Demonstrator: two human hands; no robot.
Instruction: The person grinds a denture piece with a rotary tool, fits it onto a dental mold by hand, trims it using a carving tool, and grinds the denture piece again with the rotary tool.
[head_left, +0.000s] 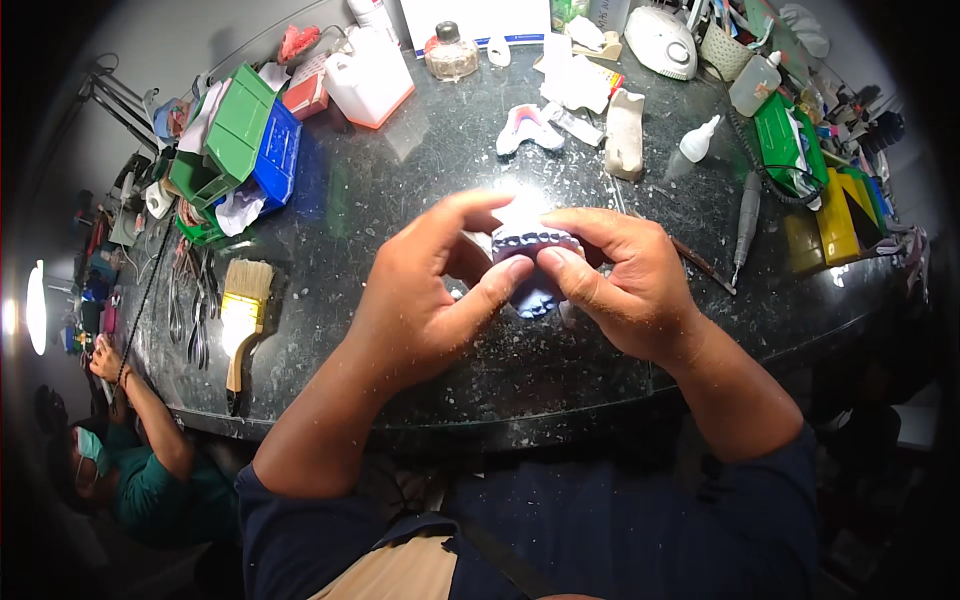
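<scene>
Dental model (533, 241), centre of the frame, and here's the left hand (432, 275) and right hand (625, 282), grip clamped on it from both sides, above the dark table (325, 300).

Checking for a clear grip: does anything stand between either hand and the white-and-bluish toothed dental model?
Nothing visible does: the left hand and right hand both touch the white-and-bluish toothed dental model directly.
</scene>
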